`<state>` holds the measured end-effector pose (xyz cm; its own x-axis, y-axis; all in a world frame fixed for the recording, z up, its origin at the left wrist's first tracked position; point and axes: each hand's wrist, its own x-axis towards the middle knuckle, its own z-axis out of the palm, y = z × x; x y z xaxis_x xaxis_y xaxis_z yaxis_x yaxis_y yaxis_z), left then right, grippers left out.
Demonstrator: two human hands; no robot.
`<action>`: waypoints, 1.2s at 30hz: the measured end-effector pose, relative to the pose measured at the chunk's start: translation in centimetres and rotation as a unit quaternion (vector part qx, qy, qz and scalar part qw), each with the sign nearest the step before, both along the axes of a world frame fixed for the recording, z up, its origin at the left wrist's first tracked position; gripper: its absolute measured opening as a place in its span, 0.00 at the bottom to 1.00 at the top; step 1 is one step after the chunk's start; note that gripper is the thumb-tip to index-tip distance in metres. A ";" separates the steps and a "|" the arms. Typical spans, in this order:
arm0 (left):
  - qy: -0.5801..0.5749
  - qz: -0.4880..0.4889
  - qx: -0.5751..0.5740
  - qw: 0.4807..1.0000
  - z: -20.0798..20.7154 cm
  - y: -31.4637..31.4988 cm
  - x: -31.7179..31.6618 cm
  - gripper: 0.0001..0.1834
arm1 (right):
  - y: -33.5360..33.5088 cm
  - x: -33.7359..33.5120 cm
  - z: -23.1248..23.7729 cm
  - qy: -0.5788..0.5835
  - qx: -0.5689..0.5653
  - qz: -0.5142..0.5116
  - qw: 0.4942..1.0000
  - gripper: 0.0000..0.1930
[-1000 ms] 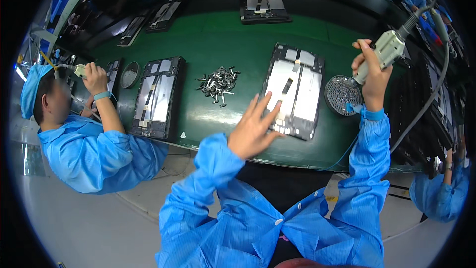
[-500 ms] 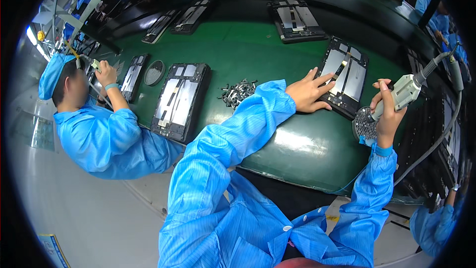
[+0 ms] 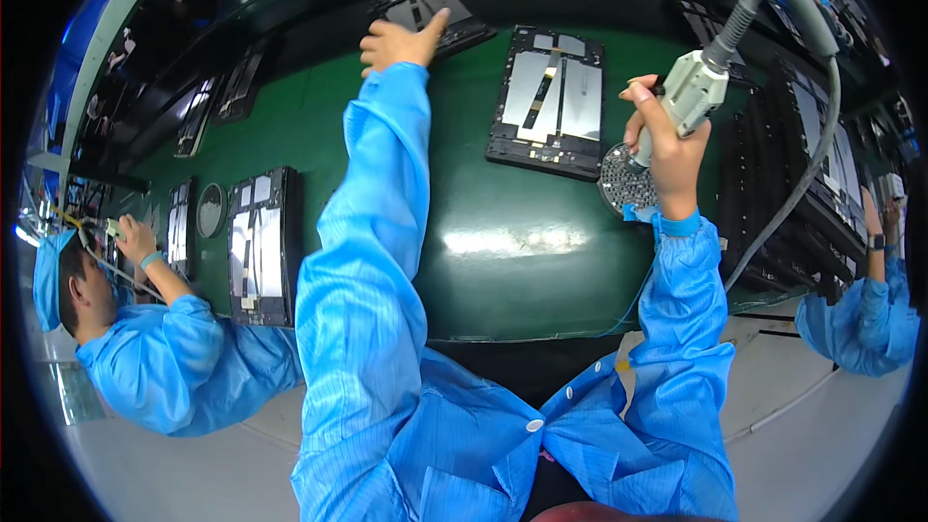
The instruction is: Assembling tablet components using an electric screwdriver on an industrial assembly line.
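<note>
Left arm (image 3: 375, 188) outstretched, right grip (image 3: 673, 153) curled

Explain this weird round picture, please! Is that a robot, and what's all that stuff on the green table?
No robot here! Those are a person's two bare hands. A camera worn on the person's head looks down, and its wide lens bends straight edges near the rim.

The right hand holds a pale tool with a cable, its tip over a dish of tiny parts. The left hand is at a far tablet, fingers spread; I can't tell if it touches. On the green table, a near tablet lies beside the dish. The tablets look opened. At left sits a co-worker.
</note>
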<state>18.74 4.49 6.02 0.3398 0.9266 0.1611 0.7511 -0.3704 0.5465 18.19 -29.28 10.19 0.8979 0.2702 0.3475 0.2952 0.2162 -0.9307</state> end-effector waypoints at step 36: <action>0.058 -0.281 -0.058 0.956 -1.6 -20.6 -33.6 0.30 | -0.1 0.7 -0.8 -0.055 0.006 0.005 0.998 0.12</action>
